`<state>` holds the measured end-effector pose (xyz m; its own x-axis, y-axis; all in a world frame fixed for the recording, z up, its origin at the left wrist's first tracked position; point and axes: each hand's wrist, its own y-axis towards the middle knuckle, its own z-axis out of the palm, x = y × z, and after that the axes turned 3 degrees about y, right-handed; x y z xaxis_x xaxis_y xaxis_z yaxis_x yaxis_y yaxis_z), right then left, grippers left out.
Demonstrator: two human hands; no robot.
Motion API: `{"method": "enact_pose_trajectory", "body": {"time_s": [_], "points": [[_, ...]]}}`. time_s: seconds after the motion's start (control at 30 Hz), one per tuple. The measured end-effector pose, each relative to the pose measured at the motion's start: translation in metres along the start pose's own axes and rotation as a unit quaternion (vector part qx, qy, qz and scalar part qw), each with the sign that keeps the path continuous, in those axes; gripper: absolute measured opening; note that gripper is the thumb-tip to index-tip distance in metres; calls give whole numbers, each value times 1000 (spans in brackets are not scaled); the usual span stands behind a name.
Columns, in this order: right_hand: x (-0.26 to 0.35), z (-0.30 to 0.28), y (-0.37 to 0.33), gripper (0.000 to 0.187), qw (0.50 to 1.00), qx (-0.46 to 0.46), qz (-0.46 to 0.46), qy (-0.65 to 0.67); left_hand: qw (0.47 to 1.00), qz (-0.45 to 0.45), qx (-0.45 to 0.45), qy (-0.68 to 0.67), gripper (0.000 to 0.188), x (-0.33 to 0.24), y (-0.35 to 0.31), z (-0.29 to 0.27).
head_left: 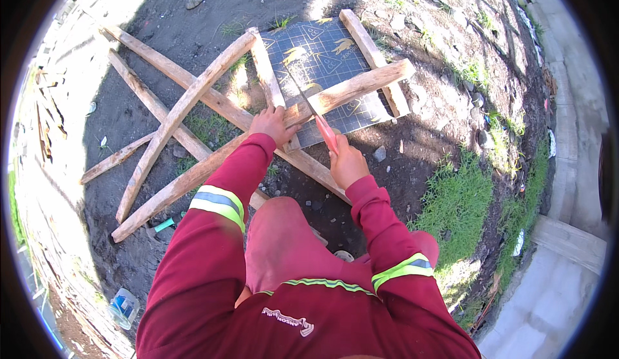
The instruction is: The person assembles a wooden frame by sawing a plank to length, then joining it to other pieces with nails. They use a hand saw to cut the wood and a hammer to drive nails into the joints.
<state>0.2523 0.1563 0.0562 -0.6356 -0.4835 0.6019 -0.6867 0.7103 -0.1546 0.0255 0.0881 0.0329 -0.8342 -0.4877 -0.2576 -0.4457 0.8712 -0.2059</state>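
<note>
My right hand (349,164) is closed around the red handle of a handsaw (327,135). The saw's thin blade points away from me and lies across a long wooden beam (351,93). Just left of the blade, my left hand (273,127) grips the same beam, its thumb along the near side. That beam runs from the lower left up to the right, over other timbers. Beneath its right part is a dark printed panel (317,49) with grid lines. A short wooden post (265,69) and another short piece (371,46) lie on the panel's left and right edges.
Several long timbers (187,111) cross one another on the soil at left. A hammer with a green handle (162,225) lies near the beam's lower end. A clear plastic container (124,307) sits at lower left. Grass (461,198) grows at right, before a concrete edge (567,133).
</note>
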Motion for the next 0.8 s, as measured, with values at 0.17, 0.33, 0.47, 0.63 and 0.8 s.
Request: {"method": "enact_pose_trajectory", "body": {"time_s": [0.17, 0.33, 0.47, 0.63, 0.8], "points": [[35, -56, -45, 34, 999, 29, 15, 41, 1000, 10, -22, -5, 63, 1, -1, 2], [75, -133, -127, 45, 992, 79, 99, -13, 1000, 16, -24, -11, 60, 4, -3, 6], [55, -98, -88, 37, 995, 71, 59, -26, 1000, 4, 2, -16, 61, 3, -2, 3], [23, -31, -17, 24, 999, 28, 3, -38, 1000, -1, 6, 1, 63, 0, 0, -4], [25, -99, -149, 43, 998, 45, 31, -11, 1000, 3, 11, -3, 63, 3, 0, 3]]}}
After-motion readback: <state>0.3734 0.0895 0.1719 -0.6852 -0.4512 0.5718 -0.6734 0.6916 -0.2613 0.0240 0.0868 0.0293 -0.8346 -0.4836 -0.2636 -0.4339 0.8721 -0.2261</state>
